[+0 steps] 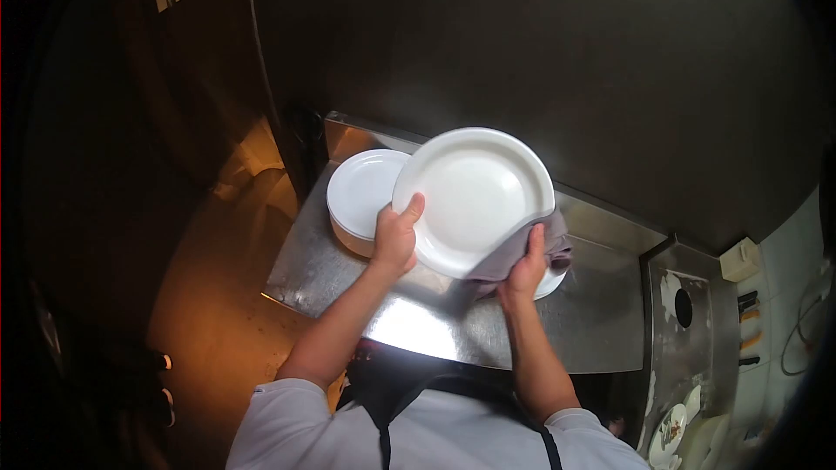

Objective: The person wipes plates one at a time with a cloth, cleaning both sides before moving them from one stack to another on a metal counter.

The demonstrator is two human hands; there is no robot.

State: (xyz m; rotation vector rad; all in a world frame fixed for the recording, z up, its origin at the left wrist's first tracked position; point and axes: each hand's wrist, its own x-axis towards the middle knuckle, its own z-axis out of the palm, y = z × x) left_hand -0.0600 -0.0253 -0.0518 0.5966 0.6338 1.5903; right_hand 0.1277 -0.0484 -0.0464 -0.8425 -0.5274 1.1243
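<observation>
A round white plate (475,187) is held up above the steel counter, tilted toward me. My left hand (397,237) grips its left rim, thumb on the upper face. At the lower right edge, my right hand (528,268) presses a grey-purple cloth (505,257) against the plate. Behind my left hand stands a stack of white plates (366,187), partly covered by the held plate. Below the cloth, the edge of another white dish (550,282) shows; most of it is hidden.
The steel counter (592,313) runs along a dark wall. To the right is a steel unit with a round hole (684,306) and a used plate (669,435) near the bottom. Knives (749,331) hang on the tiled wall. Another person's shoes (167,396) show at lower left.
</observation>
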